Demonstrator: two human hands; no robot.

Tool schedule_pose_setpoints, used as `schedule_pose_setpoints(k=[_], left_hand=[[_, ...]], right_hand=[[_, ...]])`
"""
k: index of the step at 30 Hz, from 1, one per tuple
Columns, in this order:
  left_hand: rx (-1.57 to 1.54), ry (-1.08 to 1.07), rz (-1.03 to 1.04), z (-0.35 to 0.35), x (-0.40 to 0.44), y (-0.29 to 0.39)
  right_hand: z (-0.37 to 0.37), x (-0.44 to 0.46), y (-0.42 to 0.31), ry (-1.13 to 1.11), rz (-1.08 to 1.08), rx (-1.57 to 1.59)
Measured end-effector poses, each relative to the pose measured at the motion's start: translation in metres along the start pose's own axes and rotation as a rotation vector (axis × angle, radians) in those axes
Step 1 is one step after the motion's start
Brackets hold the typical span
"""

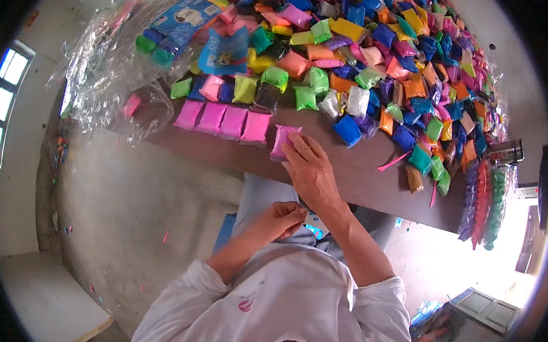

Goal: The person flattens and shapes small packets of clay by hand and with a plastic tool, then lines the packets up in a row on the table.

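Note:
My right hand (313, 173) reaches over the table's front edge, its fingers on a small pink packet (284, 141) that looks soft and wrapped in clear film. To the left of that packet, several similar pink packets (232, 121) lie side by side in a row. My left hand (278, 220) is in front of my body, below the table edge, with its fingers curled and the thumb pressed against them. Whatever it may hold is hidden.
A large heap of packets in many colours (383, 59) covers the back and right of the brown table (347, 180). Clear plastic bags (101, 59) lie crumpled at the left. Long strips of packets (480, 204) hang at the right edge, near a dark can (506, 152).

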State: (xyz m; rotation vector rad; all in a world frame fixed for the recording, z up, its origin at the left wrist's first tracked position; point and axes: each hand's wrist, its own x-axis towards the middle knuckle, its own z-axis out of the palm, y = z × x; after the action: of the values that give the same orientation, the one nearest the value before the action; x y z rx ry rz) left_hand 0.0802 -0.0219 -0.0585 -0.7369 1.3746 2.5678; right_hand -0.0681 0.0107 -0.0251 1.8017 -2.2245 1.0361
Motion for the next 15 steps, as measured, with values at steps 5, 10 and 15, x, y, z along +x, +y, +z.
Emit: schedule_pose_setpoints(k=[5,10,15], left_hand=[[0.013,-0.049,-0.002,0.001,0.005,-0.005],[0.095,-0.053,-0.031,0.005,0.003,0.001],[0.079,-0.080,-0.027,0.013,0.002,-0.004]], right_hand=[[0.009,0.011,0.003,-0.018,0.009,-0.104],[0.004,0.001,0.001,0.025,0.084,0.041],[0.003,-0.001,-0.006,-0.056,0.040,-0.117]])
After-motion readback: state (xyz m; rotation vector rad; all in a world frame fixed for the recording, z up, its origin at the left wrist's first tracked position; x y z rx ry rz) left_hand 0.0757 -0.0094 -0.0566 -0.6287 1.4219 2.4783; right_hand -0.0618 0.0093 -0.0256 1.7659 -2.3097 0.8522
